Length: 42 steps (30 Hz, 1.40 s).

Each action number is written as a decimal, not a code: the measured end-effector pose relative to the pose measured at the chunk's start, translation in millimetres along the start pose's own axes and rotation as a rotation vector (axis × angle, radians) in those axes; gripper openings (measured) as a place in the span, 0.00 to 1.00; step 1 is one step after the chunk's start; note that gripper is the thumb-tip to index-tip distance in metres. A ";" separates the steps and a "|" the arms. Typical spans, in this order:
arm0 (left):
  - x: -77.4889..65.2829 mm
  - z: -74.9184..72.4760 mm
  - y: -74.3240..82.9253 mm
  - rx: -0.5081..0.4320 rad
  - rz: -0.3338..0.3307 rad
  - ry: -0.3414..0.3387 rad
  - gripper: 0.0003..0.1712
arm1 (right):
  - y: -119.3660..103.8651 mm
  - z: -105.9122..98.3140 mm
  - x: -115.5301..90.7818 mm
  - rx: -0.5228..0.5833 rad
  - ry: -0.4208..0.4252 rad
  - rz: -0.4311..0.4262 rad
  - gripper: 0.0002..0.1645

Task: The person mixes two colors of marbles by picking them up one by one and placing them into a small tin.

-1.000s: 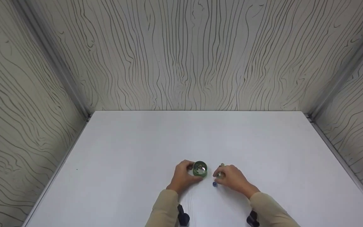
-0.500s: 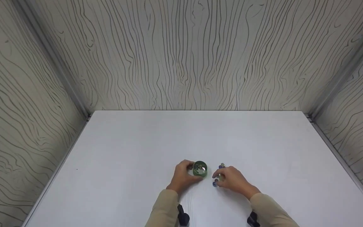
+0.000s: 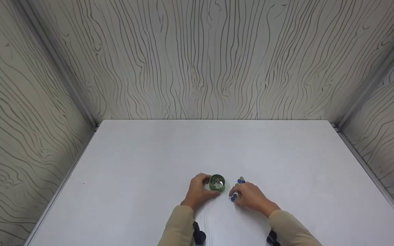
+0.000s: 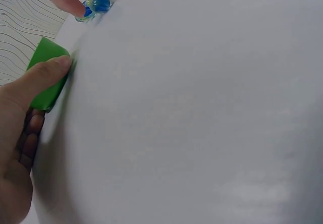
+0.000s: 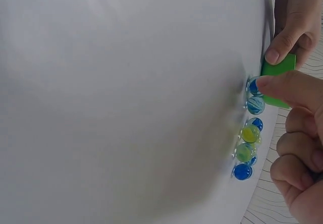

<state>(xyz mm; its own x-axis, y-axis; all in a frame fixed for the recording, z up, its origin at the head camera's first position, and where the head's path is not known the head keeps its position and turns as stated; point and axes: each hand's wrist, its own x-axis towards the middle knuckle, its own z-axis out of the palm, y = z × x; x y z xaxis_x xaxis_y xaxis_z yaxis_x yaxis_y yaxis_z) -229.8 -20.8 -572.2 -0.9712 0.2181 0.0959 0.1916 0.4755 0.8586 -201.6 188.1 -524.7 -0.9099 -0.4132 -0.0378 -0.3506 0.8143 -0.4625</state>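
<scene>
My left hand [image 3: 198, 193] holds a small round green bowl [image 4: 49, 90], with the thumb on its near side and fingers at the far side. Inside, the bowl shows shiny light and dark patches in the head view. Just to the right, my right hand [image 3: 253, 197] is low over a row of glass marbles [image 5: 251, 133], blue, clear and yellow-green. Its thumb and index finger are spread, with marbles between them. In the right wrist view one fingertip [image 5: 263, 82] overlaps the blue marble [image 5: 254, 87] nearest the bowl, while other fingers are curled.
Both hands work over a white tabletop [image 3: 142, 164]. Wood-grain patterned panels [image 3: 197, 61] stand behind it and on both sides, with grey posts [image 3: 56, 65] at the corners. Dark wrist devices [image 3: 199, 235] sit at both sleeves.
My right hand has shifted slightly toward the near end of the marble row, uncovering more blue marbles at its far end. The left hand and bowl stay put.
</scene>
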 end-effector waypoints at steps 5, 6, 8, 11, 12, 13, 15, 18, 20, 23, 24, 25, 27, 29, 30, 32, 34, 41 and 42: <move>0.7 0.7 -0.4 -0.003 0.002 0.004 0.31 | 0.6 1.1 -0.2 0.000 -0.011 0.018 0.16; 0.7 0.9 -0.7 -0.002 0.003 0.004 0.31 | 0.8 1.3 -0.4 -0.006 -0.010 0.012 0.16; 0.6 1.1 -0.9 0.007 0.002 0.007 0.31 | 1.4 2.0 -0.6 -0.017 -0.005 -0.003 0.17; 0.5 1.6 -1.0 0.027 0.008 0.012 0.30 | 1.9 2.8 -0.7 -0.029 -0.001 -0.017 0.17; 0.6 1.7 -1.1 0.034 0.014 0.015 0.29 | 1.9 3.0 -0.6 -0.029 0.000 -0.018 0.17; 0.7 1.8 -0.9 0.038 0.015 0.017 0.29 | 2.0 3.5 -0.4 -0.025 -0.001 -0.012 0.16; 1.0 2.0 -0.6 0.038 0.017 0.020 0.30 | 1.9 4.3 0.0 -0.017 -0.003 -0.002 0.16; 1.3 2.1 0.1 0.033 0.020 0.021 0.30 | 1.8 5.3 0.5 -0.003 -0.003 0.011 0.15; 1.5 1.9 0.9 0.029 0.018 0.021 0.31 | 1.9 6.0 0.8 0.002 0.000 0.014 0.15; 1.5 2.0 1.0 0.033 0.022 0.023 0.31 | 2.0 6.6 0.8 0.000 0.005 0.013 0.15; 1.4 1.9 1.0 0.034 0.017 0.022 0.31 | 2.1 6.9 1.0 -0.003 0.009 0.010 0.15; 1.3 1.9 0.8 0.036 0.022 0.024 0.31 | 2.1 7.1 1.0 -0.009 0.012 0.006 0.14; 1.2 2.3 0.1 0.037 0.024 0.024 0.30 | 2.1 7.2 1.2 -0.018 0.016 0.001 0.14; 1.2 2.5 -0.7 0.040 0.025 0.025 0.30 | 2.0 7.4 1.4 -0.020 0.019 -0.002 0.14; 1.3 2.7 -1.1 0.043 0.030 0.026 0.30 | 2.2 7.6 1.6 -0.018 0.019 -0.004 0.14; 1.5 3.0 -1.7 0.045 0.036 0.029 0.30 | 2.1 7.6 1.6 -0.015 0.017 -0.006 0.13; 1.6 3.1 -2.4 0.047 0.042 0.031 0.29 | 1.9 7.6 1.7 -0.010 0.017 -0.006 0.13; 0.7 2.4 -1.0 0.022 0.010 0.020 0.31 | 1.3 7.8 1.4 0.004 0.005 0.023 0.13; 0.6 2.5 -0.8 0.020 0.003 0.020 0.31 | 1.2 7.9 1.3 0.010 0.002 0.029 0.13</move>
<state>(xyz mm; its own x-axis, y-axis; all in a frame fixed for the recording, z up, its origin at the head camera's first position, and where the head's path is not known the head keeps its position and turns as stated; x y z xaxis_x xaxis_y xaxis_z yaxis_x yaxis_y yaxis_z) -230.2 -18.9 -574.1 -0.9732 0.2026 0.1087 0.1971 0.4918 0.8481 -201.4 185.3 -532.3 -0.9201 -0.3886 -0.0494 -0.3219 0.8220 -0.4697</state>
